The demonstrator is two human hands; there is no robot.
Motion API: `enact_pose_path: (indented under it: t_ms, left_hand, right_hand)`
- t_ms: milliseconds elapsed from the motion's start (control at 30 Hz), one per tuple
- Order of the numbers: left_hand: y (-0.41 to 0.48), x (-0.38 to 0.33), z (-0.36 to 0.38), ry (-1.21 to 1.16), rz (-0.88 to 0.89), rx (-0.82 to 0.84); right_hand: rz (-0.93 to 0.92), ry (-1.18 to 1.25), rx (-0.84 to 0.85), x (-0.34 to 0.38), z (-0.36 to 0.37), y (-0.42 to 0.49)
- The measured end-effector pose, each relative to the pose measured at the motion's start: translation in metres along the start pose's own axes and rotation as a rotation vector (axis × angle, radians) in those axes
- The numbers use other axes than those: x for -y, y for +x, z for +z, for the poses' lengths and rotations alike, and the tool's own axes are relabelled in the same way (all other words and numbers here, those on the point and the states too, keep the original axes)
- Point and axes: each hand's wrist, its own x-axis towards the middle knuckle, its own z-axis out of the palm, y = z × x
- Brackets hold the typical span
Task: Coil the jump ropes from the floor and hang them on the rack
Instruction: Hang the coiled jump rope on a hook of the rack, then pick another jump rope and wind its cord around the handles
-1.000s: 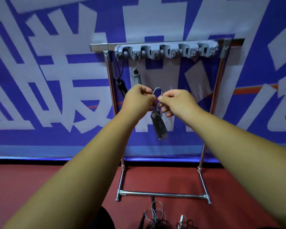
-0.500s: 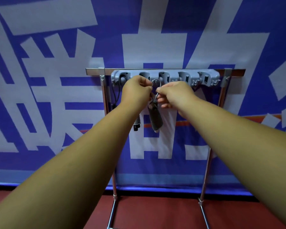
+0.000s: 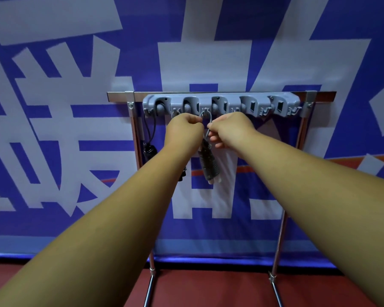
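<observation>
A grey hook rail (image 3: 235, 105) sits on a metal-framed rack (image 3: 231, 94) in front of me. My left hand (image 3: 184, 131) and right hand (image 3: 230, 129) both pinch the thin loop of a coiled grey jump rope (image 3: 208, 162). The loop's top lies over a small hook under the rail, between the second and third holders. The rope's coiled bundle and handles hang below my hands. A black jump rope (image 3: 150, 147) hangs from the leftmost hook. Another rope hangs behind my left forearm, mostly hidden.
A blue and white banner (image 3: 75, 129) covers the wall behind the rack. The rack's two chrome legs (image 3: 279, 240) run down to a red floor (image 3: 208, 289). The rail's right-hand holders (image 3: 282, 106) carry nothing.
My hands rose with the grey rope from mid-rack height up to the rail, and its loop now lies over a hook. My view tilted up, so the ropes on the floor left the frame.
</observation>
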Motion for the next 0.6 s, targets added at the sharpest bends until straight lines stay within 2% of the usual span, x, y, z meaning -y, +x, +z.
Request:
enact_pose_path:
  t_ms: [167,367,467,600]
  left_hand:
    - [-0.015,0.004,-0.005,0.037,-0.009,-0.007]
    - [-0.056,0.03,-0.007,-0.118,-0.154,0.087]
    - [-0.082,0.068,0.0,-0.069,-0.189,0.149]
    - [-0.122,0.146,0.019,-0.003,-0.352,0.242]
  right_hand:
    - [0.039,0.034,0.05,-0.008,-0.005,-0.014]
    - [0.039,0.0,0.048,-0.04,0.001,-0.036]
    - [0.058,-0.036,0.056,-0.078,0.012,-0.046]
    - [0.13,-0.07,0.062,-0.169,0.034,-0.059]
